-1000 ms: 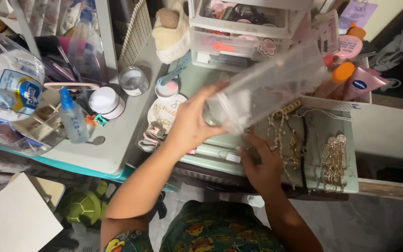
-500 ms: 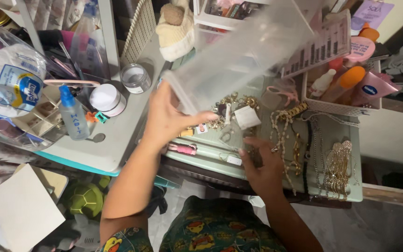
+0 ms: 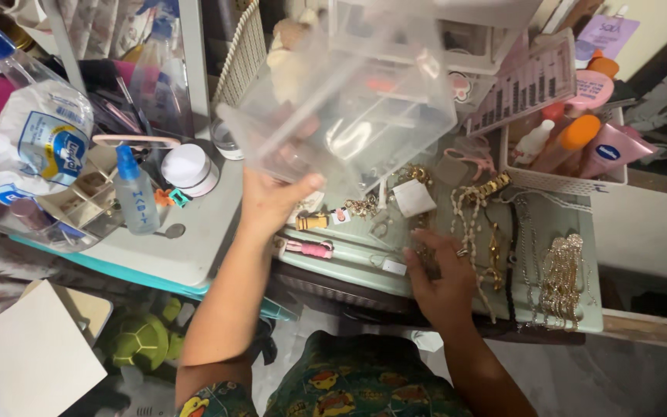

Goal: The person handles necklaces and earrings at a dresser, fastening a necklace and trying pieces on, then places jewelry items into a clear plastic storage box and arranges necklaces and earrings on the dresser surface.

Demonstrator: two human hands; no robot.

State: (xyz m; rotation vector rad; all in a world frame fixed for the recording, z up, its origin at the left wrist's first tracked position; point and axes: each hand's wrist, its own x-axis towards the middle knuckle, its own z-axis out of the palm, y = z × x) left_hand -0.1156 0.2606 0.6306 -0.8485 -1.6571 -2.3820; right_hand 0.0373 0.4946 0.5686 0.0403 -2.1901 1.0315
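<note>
- Up in the middle, the left hand grips a clear plastic box, fingers closed on its near edge.
- Near right, the right hand lies with open fingers on gold chains on the pale green tray.

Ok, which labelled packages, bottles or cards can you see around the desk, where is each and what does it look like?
White plastic bag with a blue-and-white label: far left, crumpled.
Small clear spray bottle with a blue cap: left shelf, upright.
White printed card with dark rows: upper right, tilted.
Pink tube with a blue oval label: right white basket, lying.
Lilac card: top right corner.
</note>
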